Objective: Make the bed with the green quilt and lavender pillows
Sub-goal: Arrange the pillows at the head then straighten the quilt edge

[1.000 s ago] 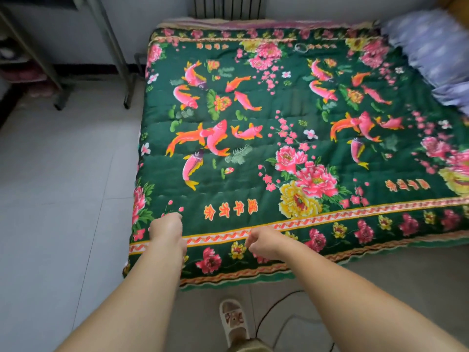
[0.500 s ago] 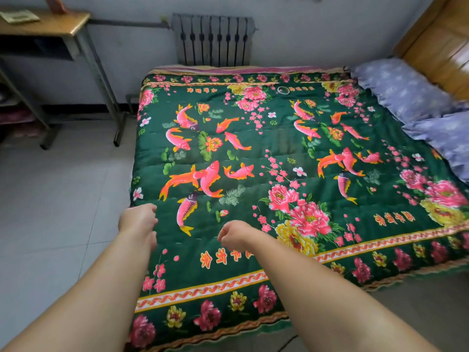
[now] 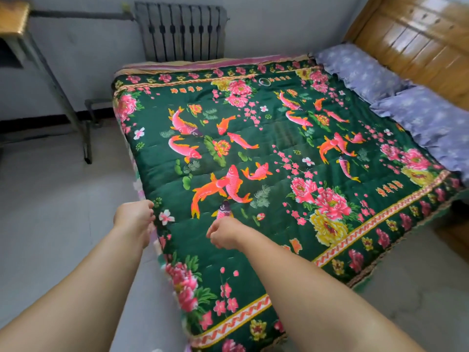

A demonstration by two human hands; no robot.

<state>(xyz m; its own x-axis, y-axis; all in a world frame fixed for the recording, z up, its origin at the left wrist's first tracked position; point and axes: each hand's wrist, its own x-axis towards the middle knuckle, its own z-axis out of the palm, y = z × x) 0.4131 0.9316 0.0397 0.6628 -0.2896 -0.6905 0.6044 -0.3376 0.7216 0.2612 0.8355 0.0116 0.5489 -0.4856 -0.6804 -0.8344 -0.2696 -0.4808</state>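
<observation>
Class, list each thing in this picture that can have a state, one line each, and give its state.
green quilt: spread flat over the bed.
lavender pillows: lying side by side along the headboard.
left hand: fingers curled at the quilt's side edge.
right hand: fingers curled, on the quilt.

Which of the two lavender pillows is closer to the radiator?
The far pillow, up in the bed's corner by the radiator; the near pillow lies farther from it.

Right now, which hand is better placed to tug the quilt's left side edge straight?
Left, probably. The left hand sits at the green quilt's side edge, while the right hand rests further in.
</observation>
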